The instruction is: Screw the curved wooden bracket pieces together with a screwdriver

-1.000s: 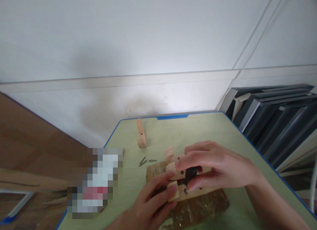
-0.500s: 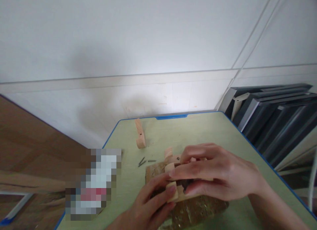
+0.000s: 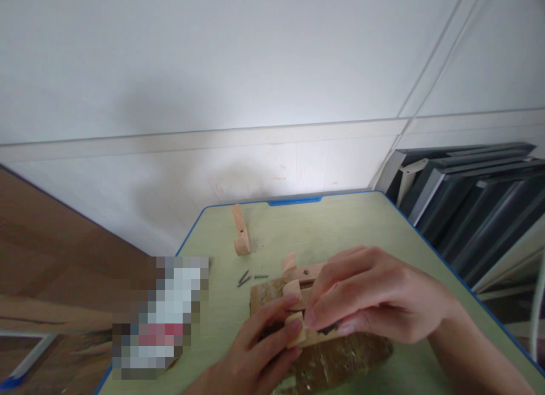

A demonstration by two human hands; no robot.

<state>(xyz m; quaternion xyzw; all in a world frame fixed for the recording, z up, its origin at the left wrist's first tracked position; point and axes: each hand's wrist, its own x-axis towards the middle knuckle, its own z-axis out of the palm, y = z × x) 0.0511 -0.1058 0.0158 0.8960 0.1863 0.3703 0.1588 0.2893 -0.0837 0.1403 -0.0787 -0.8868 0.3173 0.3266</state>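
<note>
My left hand [image 3: 259, 344] has its fingers closed on the end of a pale wooden hook [image 3: 302, 341], steadying it on a worn brown board [image 3: 336, 364]. Over the same hook, my right hand [image 3: 366, 293] is closed, fingertips and thumb pinched low near its face. A small dark object [image 3: 328, 329] shows between them, too covered to name. Two more pieces lie just beyond: a middle wooden hook [image 3: 292, 290], touched by a left fingertip, and a far wooden hook [image 3: 306, 272] with a round hole. Much of both is hidden beneath my right hand.
Several small screws or nails [image 3: 244, 278] lie left of the board. Another wooden hook [image 3: 241, 231] rests farther back on the green table [image 3: 340, 219]. A blurred-out item [image 3: 179, 298] sits at the left edge. Dark panels [image 3: 477, 202] lean on the right.
My right hand has drawn its fingers in from lying across the hooks to a pinch at the nearest one, uncovering more of the far hook. My left hand stays put.
</note>
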